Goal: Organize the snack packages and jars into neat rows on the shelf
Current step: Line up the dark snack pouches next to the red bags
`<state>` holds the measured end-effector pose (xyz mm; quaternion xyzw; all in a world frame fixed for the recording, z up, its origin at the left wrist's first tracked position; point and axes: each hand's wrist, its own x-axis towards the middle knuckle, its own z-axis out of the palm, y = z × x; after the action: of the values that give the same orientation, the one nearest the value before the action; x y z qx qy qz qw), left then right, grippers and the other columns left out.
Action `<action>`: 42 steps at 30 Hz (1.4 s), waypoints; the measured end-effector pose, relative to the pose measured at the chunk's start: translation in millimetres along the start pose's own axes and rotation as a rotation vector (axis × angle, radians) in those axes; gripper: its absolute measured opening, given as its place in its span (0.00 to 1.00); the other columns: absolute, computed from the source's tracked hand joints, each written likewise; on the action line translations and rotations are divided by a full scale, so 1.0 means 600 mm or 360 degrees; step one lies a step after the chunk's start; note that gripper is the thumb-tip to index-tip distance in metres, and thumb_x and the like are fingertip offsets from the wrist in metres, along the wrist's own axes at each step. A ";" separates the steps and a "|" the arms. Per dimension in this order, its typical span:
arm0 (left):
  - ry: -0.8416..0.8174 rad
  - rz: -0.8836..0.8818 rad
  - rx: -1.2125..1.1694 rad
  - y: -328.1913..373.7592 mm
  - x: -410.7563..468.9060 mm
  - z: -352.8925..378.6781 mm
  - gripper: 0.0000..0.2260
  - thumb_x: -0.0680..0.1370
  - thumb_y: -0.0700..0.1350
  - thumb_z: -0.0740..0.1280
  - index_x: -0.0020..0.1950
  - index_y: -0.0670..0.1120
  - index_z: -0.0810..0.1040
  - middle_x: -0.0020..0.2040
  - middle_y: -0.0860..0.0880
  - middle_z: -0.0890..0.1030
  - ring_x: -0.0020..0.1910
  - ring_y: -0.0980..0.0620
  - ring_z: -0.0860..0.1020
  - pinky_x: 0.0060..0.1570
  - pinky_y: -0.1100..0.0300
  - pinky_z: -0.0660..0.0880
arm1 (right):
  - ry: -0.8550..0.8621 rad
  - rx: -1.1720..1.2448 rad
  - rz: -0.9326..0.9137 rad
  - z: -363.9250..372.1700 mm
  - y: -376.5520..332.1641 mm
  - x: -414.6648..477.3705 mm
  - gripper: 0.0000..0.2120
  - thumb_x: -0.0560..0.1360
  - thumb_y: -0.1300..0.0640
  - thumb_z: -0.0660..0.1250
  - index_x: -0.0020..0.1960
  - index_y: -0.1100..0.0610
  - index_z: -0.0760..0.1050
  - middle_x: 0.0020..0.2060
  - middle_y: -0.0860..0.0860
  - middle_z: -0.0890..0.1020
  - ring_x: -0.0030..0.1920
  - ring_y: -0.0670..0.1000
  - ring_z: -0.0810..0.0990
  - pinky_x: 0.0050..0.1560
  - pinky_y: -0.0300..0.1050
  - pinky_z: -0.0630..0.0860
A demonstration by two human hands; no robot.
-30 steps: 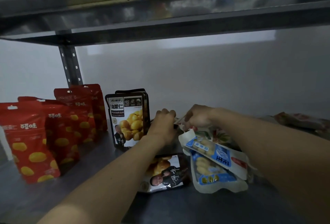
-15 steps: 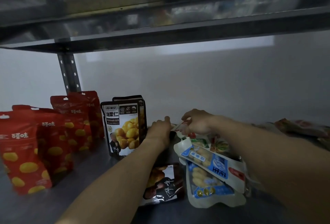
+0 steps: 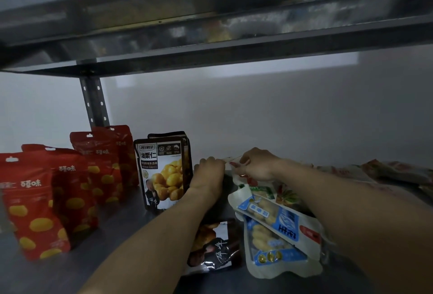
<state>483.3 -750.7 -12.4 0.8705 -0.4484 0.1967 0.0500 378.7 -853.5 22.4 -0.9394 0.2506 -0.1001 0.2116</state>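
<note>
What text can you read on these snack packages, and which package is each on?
"油栗仁": the black chestnut pouch standing in front.
"百草味": the red pouches on the left.
The blue-and-white packets: lettering too blurred to read.
The chestnut pouch's small print: too small to read.

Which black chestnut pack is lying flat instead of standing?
The black pack nearest the camera lies face-up on the shelf; the other two black packs stand upright beside the red pouches.

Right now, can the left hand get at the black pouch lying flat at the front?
Probably yes: black pouch lies uncovered beneath the left forearm. The left hand would only need to release the back package and draw back.
</note>
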 end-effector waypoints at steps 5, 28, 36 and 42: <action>0.0188 0.0039 0.0144 0.004 -0.002 -0.007 0.27 0.73 0.37 0.68 0.71 0.42 0.67 0.65 0.42 0.72 0.62 0.42 0.71 0.62 0.51 0.69 | 0.0140 0.0281 0.0080 0.003 -0.002 0.002 0.24 0.80 0.40 0.58 0.50 0.62 0.79 0.42 0.55 0.81 0.43 0.54 0.79 0.48 0.46 0.73; 0.0673 0.0329 -0.0928 -0.021 -0.090 -0.087 0.19 0.77 0.46 0.67 0.67 0.44 0.73 0.62 0.43 0.77 0.60 0.47 0.74 0.55 0.62 0.68 | 0.0644 0.1870 0.0123 -0.039 -0.049 -0.085 0.07 0.79 0.65 0.64 0.52 0.58 0.80 0.43 0.54 0.84 0.38 0.50 0.81 0.42 0.48 0.81; 0.0366 0.0419 -0.1150 -0.085 -0.182 -0.099 0.18 0.76 0.46 0.69 0.66 0.47 0.73 0.55 0.49 0.77 0.52 0.55 0.73 0.48 0.65 0.67 | 0.0821 0.1755 0.0117 -0.007 -0.133 -0.177 0.07 0.79 0.65 0.64 0.48 0.55 0.76 0.29 0.50 0.78 0.26 0.45 0.73 0.27 0.36 0.73; -0.0239 0.0503 -0.1148 -0.132 -0.239 -0.099 0.26 0.75 0.54 0.70 0.70 0.49 0.70 0.66 0.50 0.74 0.63 0.51 0.72 0.58 0.61 0.69 | 0.0908 0.1805 0.0180 0.024 -0.186 -0.229 0.07 0.80 0.66 0.63 0.56 0.59 0.76 0.42 0.54 0.83 0.33 0.48 0.77 0.38 0.42 0.76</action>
<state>454.7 -579.1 -6.4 0.7293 -0.6195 -0.0321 0.2887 313.4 -690.4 48.3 -0.6030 0.2545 -0.4522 0.6060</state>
